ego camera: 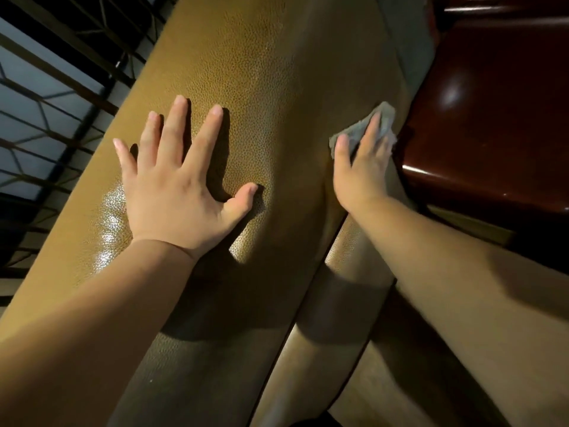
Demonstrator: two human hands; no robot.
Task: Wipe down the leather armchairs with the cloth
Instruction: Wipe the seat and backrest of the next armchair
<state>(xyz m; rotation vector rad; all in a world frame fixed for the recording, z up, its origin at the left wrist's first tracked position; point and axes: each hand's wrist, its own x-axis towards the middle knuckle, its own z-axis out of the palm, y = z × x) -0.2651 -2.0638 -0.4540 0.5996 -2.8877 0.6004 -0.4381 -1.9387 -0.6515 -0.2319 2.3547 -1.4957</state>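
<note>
A tan, pebble-grained leather armchair (277, 72) fills most of the view, seen close from above. My left hand (178, 192) lies flat on its broad padded surface, fingers spread, holding nothing. My right hand (363, 167) presses a small grey cloth (381, 118) against the right side of the same cushion, beside a seam. Most of the cloth is under my fingers; only its far corner and edges show.
A dark red-brown glossy seat or table (492, 112) stands close on the right, just past the cloth. A dark metal lattice over pale panels (46, 97) runs along the left. Lower leather sections (308, 365) lie in shadow under my forearms.
</note>
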